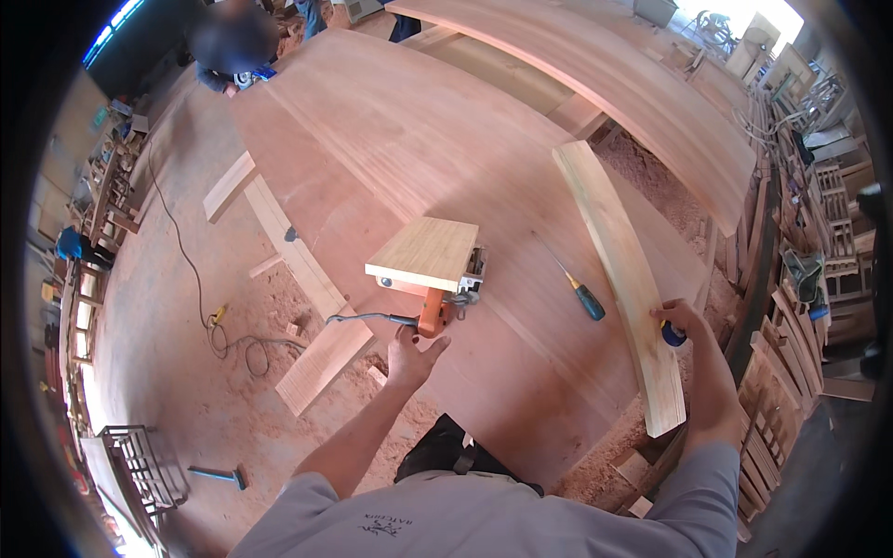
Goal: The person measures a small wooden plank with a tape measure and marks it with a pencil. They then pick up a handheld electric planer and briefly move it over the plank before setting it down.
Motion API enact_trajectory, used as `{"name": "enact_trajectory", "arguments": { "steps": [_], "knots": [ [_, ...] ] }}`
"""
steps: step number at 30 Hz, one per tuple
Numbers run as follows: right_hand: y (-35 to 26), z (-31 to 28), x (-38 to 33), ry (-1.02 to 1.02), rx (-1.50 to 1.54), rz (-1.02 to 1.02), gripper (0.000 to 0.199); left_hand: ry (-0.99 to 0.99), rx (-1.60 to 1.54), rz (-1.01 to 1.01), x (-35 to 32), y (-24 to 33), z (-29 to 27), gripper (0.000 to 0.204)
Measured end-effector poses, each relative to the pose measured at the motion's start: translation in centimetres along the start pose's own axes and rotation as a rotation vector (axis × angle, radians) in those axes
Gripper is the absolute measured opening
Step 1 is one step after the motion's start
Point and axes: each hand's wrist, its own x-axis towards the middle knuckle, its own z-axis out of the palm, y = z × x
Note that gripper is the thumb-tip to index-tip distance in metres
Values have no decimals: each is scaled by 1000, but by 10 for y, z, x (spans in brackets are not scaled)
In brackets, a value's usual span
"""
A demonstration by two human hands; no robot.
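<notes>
My left hand has its thumb and fingers spread at the near end of an orange corded power tool. A flat pale wooden board covers the top of that tool and hides much of its metal part. In my right hand is a round blue and yellow tape measure, held against the right edge of a long, slightly curved plank. Between the two hands lies a screwdriver with a green and yellow handle. All of these rest on a large reddish wooden panel.
Another thick slab stands beyond the panel. Left of it are a wooden support beam, a dark cable and a hammer on the floor. A co-worker bends over a blue tool at the far left corner. Stacked wood lines the right.
</notes>
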Motion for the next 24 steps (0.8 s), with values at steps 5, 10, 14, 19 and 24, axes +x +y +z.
{"name": "enact_trajectory", "arguments": {
  "steps": [5, 10, 14, 19, 24],
  "knots": [
    [-46, 32, -69, 319, -246, -42, 32, -69, -191, 71, 12, 2, 2, 59],
    [-24, 115, -127, 672, 26, -302, 27, -76, -665, 178, 24, -2, 29, 32],
    [16, 220, -176, 291, 405, -305, 10, -39, -767, 153, 25, 0, 38, 18],
    [-5, 268, -251, 45, 475, -239, 14, 7, -821, 36, 39, 51, -18, 24],
    [-1, 262, -263, 43, 476, -245, 14, -46, -1065, 143, 47, 144, -105, 26]
  ]
}}
